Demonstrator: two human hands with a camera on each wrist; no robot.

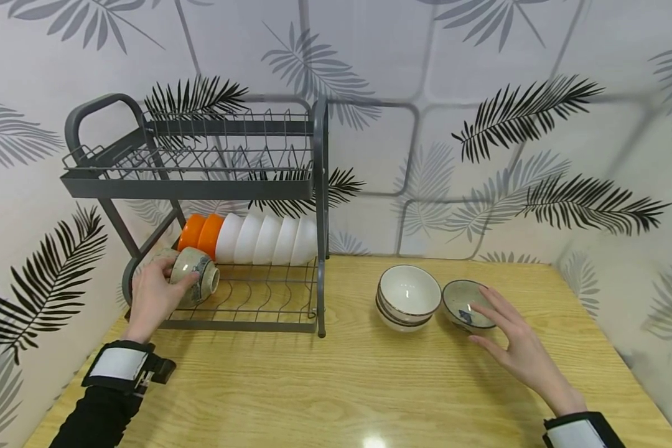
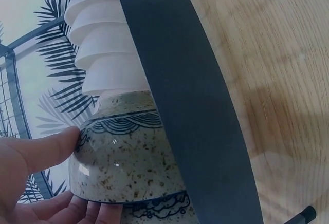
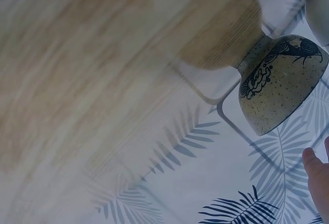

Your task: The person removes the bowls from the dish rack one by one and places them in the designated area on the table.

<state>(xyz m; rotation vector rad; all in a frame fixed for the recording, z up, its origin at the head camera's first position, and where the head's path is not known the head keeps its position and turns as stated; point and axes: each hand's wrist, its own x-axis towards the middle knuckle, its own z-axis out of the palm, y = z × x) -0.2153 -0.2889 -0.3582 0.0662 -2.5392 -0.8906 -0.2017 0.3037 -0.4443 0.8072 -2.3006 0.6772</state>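
My left hand (image 1: 155, 292) pinches a speckled bowl (image 1: 189, 267) with a blue wave pattern, tipped on its side on the rack's lower shelf. In the left wrist view, the thumb (image 2: 56, 149) lies on the bowl's side and the fingers curl at its rim. A second patterned bowl (image 2: 159, 208) sits against that rim, partly hidden by the hand. On the table, my right hand (image 1: 518, 348) hovers with spread fingers at the rim of an upright speckled bowl (image 1: 462, 300). The right wrist view shows a fingertip apart from this bowl (image 3: 285, 82).
A grey two-tier dish rack (image 1: 190, 186) stands at the left against the papered wall. Its lower shelf holds orange bowls (image 1: 210, 236) and several white bowls (image 1: 269, 239) in a row. Stacked dark-rimmed bowls (image 1: 409, 292) stand beside the right speckled bowl on the wooden table (image 1: 336, 386).
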